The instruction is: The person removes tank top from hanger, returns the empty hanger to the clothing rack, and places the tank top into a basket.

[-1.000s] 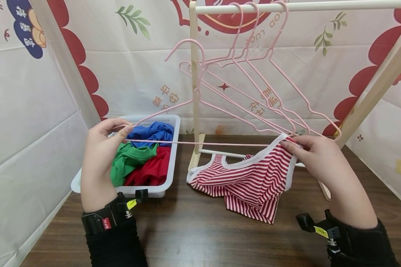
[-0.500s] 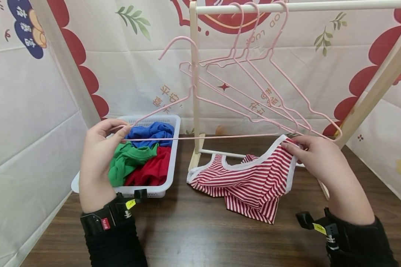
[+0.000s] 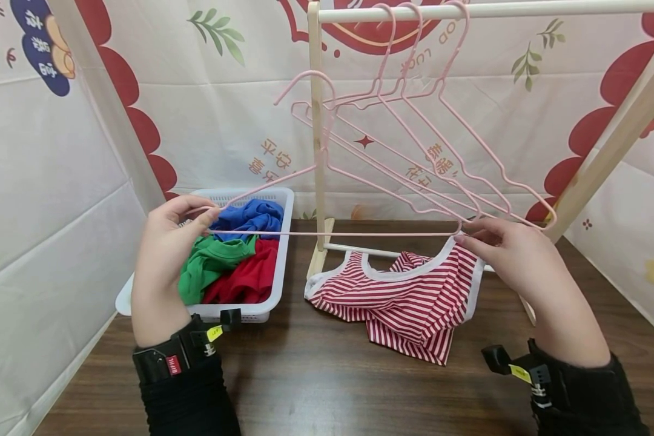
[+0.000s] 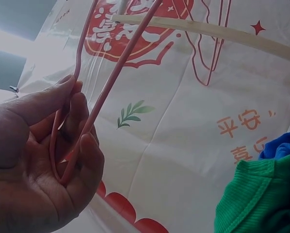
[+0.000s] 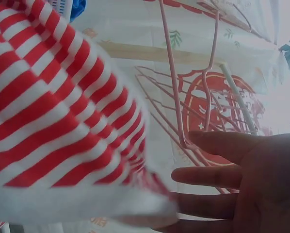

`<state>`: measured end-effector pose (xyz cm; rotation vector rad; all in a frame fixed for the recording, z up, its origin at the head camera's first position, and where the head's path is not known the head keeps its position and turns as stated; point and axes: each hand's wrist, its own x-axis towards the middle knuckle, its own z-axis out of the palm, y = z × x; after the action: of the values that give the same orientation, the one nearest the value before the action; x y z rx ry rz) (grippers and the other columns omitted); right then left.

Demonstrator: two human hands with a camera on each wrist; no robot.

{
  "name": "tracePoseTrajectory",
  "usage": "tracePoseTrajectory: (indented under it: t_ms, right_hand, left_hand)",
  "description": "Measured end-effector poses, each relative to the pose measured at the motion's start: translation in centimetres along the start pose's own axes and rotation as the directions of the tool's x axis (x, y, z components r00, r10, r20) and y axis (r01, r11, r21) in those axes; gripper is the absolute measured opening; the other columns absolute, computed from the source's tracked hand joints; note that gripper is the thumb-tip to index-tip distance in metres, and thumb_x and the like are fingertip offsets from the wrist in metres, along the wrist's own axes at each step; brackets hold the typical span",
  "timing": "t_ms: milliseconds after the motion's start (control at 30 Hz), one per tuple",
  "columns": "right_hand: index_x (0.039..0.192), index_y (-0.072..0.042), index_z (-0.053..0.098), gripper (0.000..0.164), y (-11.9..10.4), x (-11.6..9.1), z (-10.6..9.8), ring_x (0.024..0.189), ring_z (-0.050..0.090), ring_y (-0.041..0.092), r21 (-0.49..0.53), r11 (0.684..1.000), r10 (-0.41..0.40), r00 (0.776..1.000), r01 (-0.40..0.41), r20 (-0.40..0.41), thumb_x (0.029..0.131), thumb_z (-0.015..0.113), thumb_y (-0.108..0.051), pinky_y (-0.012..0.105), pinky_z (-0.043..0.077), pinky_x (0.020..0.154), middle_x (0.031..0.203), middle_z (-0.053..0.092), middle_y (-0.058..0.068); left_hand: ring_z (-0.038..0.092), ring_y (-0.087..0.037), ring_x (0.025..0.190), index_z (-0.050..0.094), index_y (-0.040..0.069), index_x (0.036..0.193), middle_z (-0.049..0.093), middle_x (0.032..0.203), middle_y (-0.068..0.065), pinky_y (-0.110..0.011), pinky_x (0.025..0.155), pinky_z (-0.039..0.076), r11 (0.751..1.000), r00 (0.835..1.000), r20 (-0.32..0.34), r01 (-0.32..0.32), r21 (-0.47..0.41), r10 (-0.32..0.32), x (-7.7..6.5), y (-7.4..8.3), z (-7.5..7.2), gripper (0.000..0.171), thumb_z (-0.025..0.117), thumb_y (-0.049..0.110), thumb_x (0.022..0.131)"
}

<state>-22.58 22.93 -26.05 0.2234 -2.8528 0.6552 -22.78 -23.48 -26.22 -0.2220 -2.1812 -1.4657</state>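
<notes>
My left hand (image 3: 169,242) grips one end of a pink clothes hanger (image 3: 376,234), its fingers curled round the wire corner in the left wrist view. The hanger is held level, hook up, in front of the rack. Below its other end hangs a red-and-white striped tank top (image 3: 409,297) with white trim, its lower part at the tabletop. One strap reaches up to the hanger's right corner and my right hand (image 3: 507,248). In the right wrist view the right fingers (image 5: 208,177) are stretched out, the thumb by the hanger corner and lower fingertips against the cloth.
A white basket (image 3: 280,290) at left holds blue, green and red clothes (image 3: 245,272). Behind the hands stands a wooden rack (image 3: 316,121) with a white rail (image 3: 523,9), where several pink hangers (image 3: 452,121) hang. Printed cloth walls surround the brown table (image 3: 305,387).
The hanger dips and its hook shifts right. Its right corner now shows above the strap, which sits slightly lower. My right fingertips have moved a little left.
</notes>
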Motion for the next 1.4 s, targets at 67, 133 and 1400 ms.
tracePoseTrajectory:
  t_ms: [67,133,1400]
  right_hand:
    - [0.124,-0.005,0.063,0.053,-0.1,0.0,0.0,0.107,0.054,0.043,0.000,1.000,-0.009,1.000,0.009,0.006,0.095,0.056,-0.049,0.065,0.042,0.082,0.116,0.062,0.026]
    - [0.124,-0.005,0.063,0.054,-0.1,-0.1,-0.1,0.110,0.053,0.044,0.002,1.000,-0.016,1.000,0.016,0.014,0.095,0.057,-0.050,0.066,0.040,0.084,0.119,0.061,0.026]
    - [0.069,-0.014,0.065,0.045,-1.8,-2.0,-1.6,0.061,0.053,0.021,0.012,1.000,-0.026,0.991,0.027,-0.133,0.093,0.059,-0.052,0.037,0.036,0.056,0.062,0.057,0.000]
  left_hand:
    - [0.059,-0.016,0.083,0.068,-0.002,0.107,0.061,0.095,0.000,-0.022,0.066,0.051,1.000,1.000,0.016,0.000,0.006,0.000,0.0,0.0,0.1,0.025,0.066,0.019,0.094]
    - [0.059,-0.016,0.083,0.068,-0.001,0.107,0.062,0.095,0.000,-0.022,0.066,0.051,1.000,1.000,0.031,0.001,0.010,-0.001,0.0,0.1,0.1,0.025,0.066,0.020,0.094]
    - [0.064,-0.025,0.075,0.067,0.000,0.104,0.063,0.085,-0.014,-0.025,0.067,0.056,0.996,0.984,0.156,-0.089,-0.008,0.089,-0.1,1.7,2.8,0.021,0.066,0.018,0.094]
